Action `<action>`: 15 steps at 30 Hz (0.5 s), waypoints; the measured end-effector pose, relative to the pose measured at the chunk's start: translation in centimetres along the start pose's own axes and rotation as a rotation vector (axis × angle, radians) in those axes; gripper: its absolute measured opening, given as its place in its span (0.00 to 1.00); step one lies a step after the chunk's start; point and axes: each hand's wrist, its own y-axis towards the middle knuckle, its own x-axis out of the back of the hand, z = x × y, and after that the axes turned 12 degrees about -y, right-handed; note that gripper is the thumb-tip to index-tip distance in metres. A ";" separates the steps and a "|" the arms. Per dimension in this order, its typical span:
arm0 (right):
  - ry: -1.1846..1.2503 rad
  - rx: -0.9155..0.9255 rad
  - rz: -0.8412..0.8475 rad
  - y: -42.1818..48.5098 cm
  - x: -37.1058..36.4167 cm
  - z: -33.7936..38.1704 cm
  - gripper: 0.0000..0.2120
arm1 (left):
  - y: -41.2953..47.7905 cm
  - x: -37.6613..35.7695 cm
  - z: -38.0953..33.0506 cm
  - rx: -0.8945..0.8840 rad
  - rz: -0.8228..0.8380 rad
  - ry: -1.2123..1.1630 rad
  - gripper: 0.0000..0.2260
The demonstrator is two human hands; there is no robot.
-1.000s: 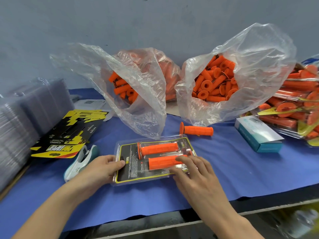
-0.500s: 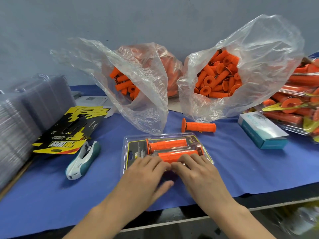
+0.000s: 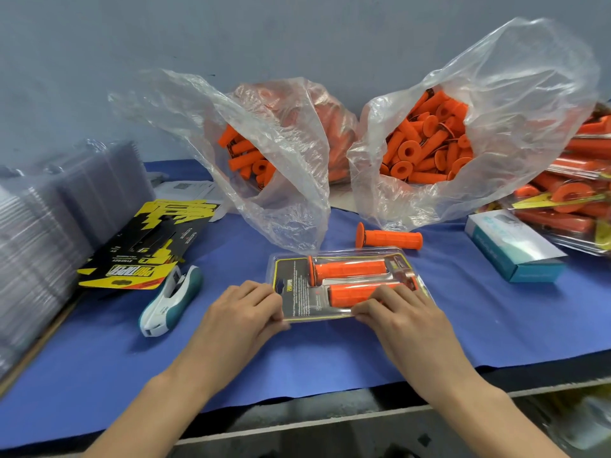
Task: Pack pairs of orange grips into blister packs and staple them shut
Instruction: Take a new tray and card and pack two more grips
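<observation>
A clear blister pack [image 3: 297, 292] with a black and yellow card lies on the blue cloth [image 3: 330, 355] and holds two orange grips [image 3: 350, 269] side by side. My left hand [image 3: 243, 309] pinches the pack's near left corner, thumb under the edge. My right hand [image 3: 396, 309] presses curled fingers on the pack's near right edge, over the nearer grip. A loose orange grip [image 3: 390, 239] lies just behind the pack. A white and teal stapler [image 3: 170, 300] rests to the left of my left hand.
Two open plastic bags of orange grips [image 3: 254, 160] [image 3: 426, 143] stand behind. Black and yellow cards [image 3: 145, 246] and stacks of clear blisters [image 3: 49, 226] lie at left. A teal box [image 3: 515, 249] and finished packs [image 3: 575, 193] sit at right. The table edge runs close below my wrists.
My left hand went from the pack's left end to its middle beside my right hand, then back to the near left corner. My right hand stayed on the near right edge.
</observation>
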 end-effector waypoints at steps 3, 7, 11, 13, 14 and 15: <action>0.034 0.044 0.002 0.5 -0.2 0.7 0.03 | -0.2 0.2 0.1 0.078 -0.012 -0.057 0.13; 0.078 0.103 0.017 1.8 -0.4 2.5 0.06 | -0.7 0.4 0.3 0.158 0.036 -0.100 0.12; 0.051 0.121 0.063 2.4 -0.5 3.3 0.10 | -1.6 1.9 2.2 0.271 0.037 -0.091 0.15; 0.043 0.113 0.057 2.6 -0.3 3.3 0.10 | -2.3 3.3 4.1 0.484 -0.127 0.017 0.16; 0.028 0.117 0.053 2.6 -0.3 3.3 0.09 | -2.7 3.8 5.0 0.615 -0.178 0.087 0.15; 0.013 0.125 0.047 2.5 -0.3 3.4 0.09 | -2.9 4.1 5.6 0.750 -0.177 0.139 0.16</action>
